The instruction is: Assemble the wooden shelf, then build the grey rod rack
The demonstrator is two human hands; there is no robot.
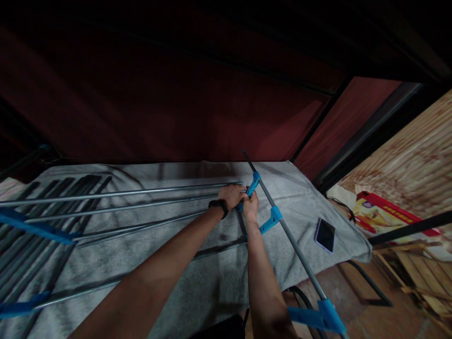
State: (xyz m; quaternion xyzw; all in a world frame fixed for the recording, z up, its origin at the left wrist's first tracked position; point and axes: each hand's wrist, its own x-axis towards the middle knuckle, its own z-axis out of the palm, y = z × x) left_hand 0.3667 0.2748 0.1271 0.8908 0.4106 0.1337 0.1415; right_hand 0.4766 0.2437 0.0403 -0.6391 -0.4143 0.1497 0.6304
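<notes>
A clothes-drying rack of grey metal rods (141,192) and blue plastic joints lies over a grey towel (197,278). My left hand (231,195), with a black watch on the wrist, is closed round the right end of a rod where it meets a blue connector (253,183). My right hand (250,207) is closed on the same joint from below, pressed against the left hand. The connector sits on a grey side bar (293,240) that runs diagonally toward the lower right, with a second blue clip (271,220) just past my right hand.
A phone (325,234) lies face up on the towel's right part. More blue brackets (38,228) hold the rods at the left. A blue corner piece (326,318) ends the side bar at the bottom. A red and yellow box (379,216) and wooden slats stand on the right.
</notes>
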